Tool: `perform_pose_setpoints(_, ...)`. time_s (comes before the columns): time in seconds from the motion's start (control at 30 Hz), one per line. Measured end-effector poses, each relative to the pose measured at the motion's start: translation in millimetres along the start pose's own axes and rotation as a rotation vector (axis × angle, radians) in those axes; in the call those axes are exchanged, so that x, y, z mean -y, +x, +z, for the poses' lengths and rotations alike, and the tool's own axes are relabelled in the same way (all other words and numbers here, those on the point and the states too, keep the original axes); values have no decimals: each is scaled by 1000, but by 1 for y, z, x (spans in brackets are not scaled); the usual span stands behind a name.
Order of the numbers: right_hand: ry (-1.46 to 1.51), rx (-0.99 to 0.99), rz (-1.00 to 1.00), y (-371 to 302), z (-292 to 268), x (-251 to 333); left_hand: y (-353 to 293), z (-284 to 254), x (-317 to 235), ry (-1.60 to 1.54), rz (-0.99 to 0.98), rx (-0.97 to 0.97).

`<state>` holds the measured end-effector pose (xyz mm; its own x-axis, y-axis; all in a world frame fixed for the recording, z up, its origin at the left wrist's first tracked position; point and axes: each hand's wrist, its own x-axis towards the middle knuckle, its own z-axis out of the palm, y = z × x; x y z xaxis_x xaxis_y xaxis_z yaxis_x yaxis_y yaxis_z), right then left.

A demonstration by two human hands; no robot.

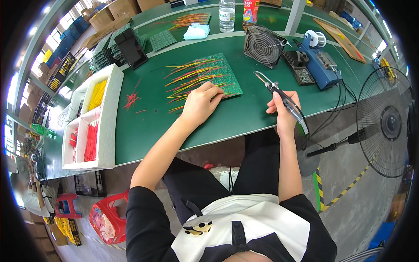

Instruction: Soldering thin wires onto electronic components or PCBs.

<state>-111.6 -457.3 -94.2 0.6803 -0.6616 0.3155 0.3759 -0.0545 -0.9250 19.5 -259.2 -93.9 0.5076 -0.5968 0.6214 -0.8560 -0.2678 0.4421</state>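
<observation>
A green circuit board panel (231, 81) lies on the table with rows of red and yellow wires (179, 81) sticking out to its left. My left hand (201, 102) rests over the panel's near edge, fingers bent and pressed together among the wire ends; what they pinch, if anything, is hidden. To the right of the panel, my right hand (286, 109) is closed around a soldering iron (286, 104) with a metal feed tube at its front. Its tip points up and left, in the air, apart from the panel.
A white foam box (111, 131) with yellow and red wires stands left, near loose red wires (131, 100). Behind are stacked boards (102, 52), a phone (131, 49), bottles (227, 16) and a small fan (265, 46). A blue solder feeder (321, 65) and pedestal fan (388, 122) stand right.
</observation>
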Motion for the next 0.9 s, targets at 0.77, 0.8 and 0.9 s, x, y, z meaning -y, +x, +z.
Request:
perform_pose_setpoints(0.77,9,203,68,-31,11,5,-2,-1,1,3,17,18)
perform_pose_setpoints(0.8,9,203,67,-31,11,5,-2,-1,2,3,13,20)
perform_pose_setpoints(0.9,0,203,64,-31,11,4,-3,0,2,2,12,19)
